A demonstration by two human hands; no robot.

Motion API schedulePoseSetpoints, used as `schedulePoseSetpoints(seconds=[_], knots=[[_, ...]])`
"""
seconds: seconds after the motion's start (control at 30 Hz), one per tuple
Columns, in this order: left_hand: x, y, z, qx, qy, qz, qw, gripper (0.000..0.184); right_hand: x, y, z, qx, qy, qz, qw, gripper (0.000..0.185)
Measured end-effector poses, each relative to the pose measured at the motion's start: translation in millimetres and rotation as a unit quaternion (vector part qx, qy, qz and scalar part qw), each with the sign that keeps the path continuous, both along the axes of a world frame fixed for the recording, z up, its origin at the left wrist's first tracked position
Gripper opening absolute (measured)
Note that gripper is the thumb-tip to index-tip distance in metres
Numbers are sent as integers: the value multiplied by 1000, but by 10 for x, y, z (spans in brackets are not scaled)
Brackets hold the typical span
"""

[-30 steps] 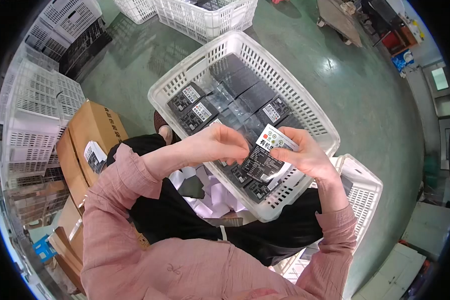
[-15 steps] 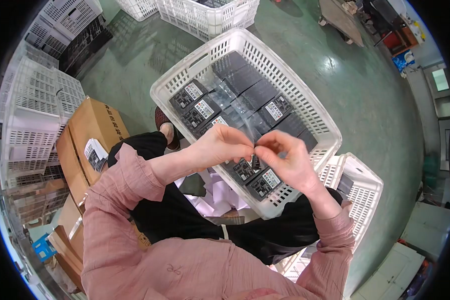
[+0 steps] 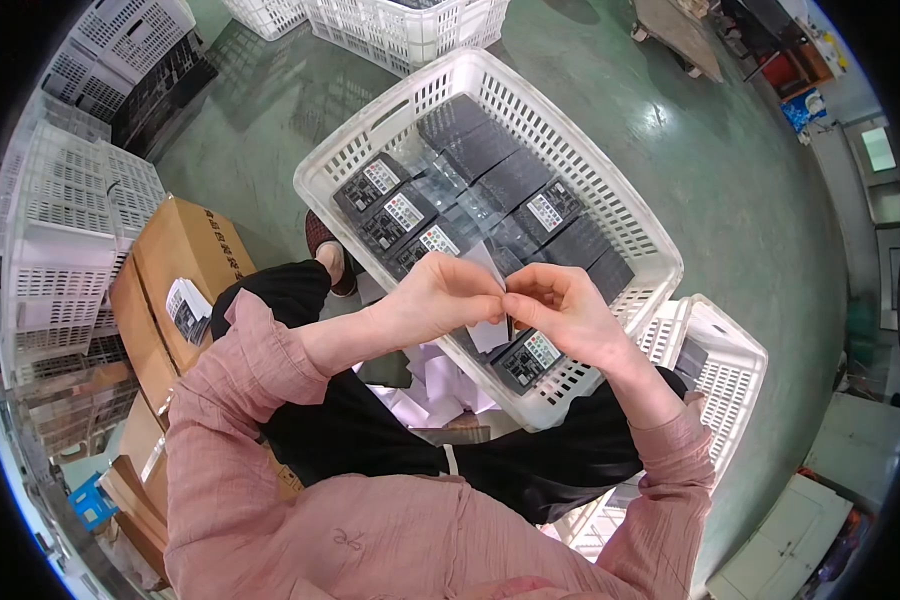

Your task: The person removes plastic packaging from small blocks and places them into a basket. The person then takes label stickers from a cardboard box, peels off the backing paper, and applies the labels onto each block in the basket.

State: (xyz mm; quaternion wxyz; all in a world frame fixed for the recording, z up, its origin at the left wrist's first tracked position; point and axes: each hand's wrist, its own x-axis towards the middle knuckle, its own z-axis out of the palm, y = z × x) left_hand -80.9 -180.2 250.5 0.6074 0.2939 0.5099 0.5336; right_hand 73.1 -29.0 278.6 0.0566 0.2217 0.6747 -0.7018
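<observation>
My left hand (image 3: pixel 445 297) and my right hand (image 3: pixel 567 315) meet above the white crate, fingertips pinched together. Between them is a thin white paper label (image 3: pixel 487 338), its pale side towards me and partly hidden by my fingers. Below the hands, the white perforated crate (image 3: pixel 308 165) holds rows of black boxes (image 3: pixel 515 178). Some of these boxes bear printed labels, such as the labelled box (image 3: pixel 526 362) under my right hand. Clear plastic film shines over the middle boxes.
Pale lilac paper sheets (image 3: pixel 440 380) lie heaped between my legs. At the left, a cardboard carton (image 3: pixel 195 245) carries a stack of printed labels (image 3: pixel 186 310). Another white crate (image 3: pixel 740 365) stands at the right, and stacked crates (image 3: pixel 65 235) line the left side.
The paper between my fingers has turned from a narrow, dark edge-on strip to a broader white face. Both hands stay pinched together in nearly the same place.
</observation>
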Motion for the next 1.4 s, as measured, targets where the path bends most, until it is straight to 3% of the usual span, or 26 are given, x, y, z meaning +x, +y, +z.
schedulePoseSetpoints(seconds=[0.37,0.63,0.8,0.9,0.97,1.07,1.13,1.17,1.2,1.27,1.33,1.37,1.4], knots=[[28,11,-73,-15,3,56,998,3,-42,31,32,-16,-44,-24,999,21],[-216,-33,-31,-12,22,99,995,2,95,370,180,92,-36,-32,995,16],[-358,-177,42,-38,59,107,992,4,229,529,251,150,-42,-109,982,17],[-519,-345,-8,-58,107,-132,984,6,337,698,193,294,-32,-164,941,16],[-445,-451,-87,6,246,-276,929,10,357,677,173,257,-23,-176,950,15],[-257,-474,-215,-26,388,-396,832,21,299,452,129,188,15,-172,967,11],[-207,-411,-353,2,240,-219,946,24,273,276,106,184,47,-129,973,11],[-197,-302,-297,-79,124,-152,977,38,242,235,105,259,96,-79,958,11],[-225,-211,-296,-119,22,-88,989,48,209,199,108,333,146,-28,931,13],[-214,-110,-211,-176,-119,-13,977,71,136,106,119,330,192,-10,924,17],[-147,-82,-142,-168,-213,-15,962,71,110,74,110,327,205,20,922,21],[-113,-74,-92,-163,-243,6,956,55,92,83,115,327,206,23,922,21],[-95,-89,-148,-163,-243,7,956,55,76,96,118,348,208,58,912,30]])
